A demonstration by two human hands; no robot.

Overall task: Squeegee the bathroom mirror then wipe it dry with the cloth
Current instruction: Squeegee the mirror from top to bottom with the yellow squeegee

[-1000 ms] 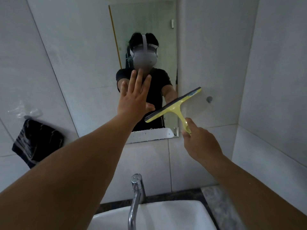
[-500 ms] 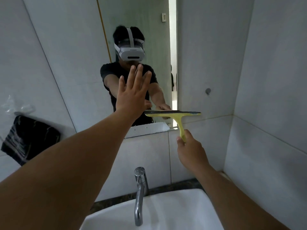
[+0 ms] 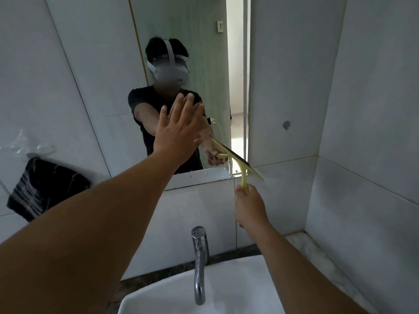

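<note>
Squeegee stroke ending at the mirror's (image 3: 181, 30) lower right corner.
Right hand (image 3: 250, 208) grips the squeegee (image 3: 239, 163) handle; left hand (image 3: 178, 135) splayed, empty; next, probably lift and restart higher.

Basin (image 3: 226, 295) cropped below, squeegee (image 3: 240, 165) handle end — hidden in fist

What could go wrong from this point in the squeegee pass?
1. The squeegee blade sits tilted at the mirror's lower right corner, one end past the edge over the tile, so it may leave a wet streak.
2. The right hand grips only the handle's end; it could twist or slip.
3. The left hand, fingers spread, is raised at the glass and may smudge it.
</note>
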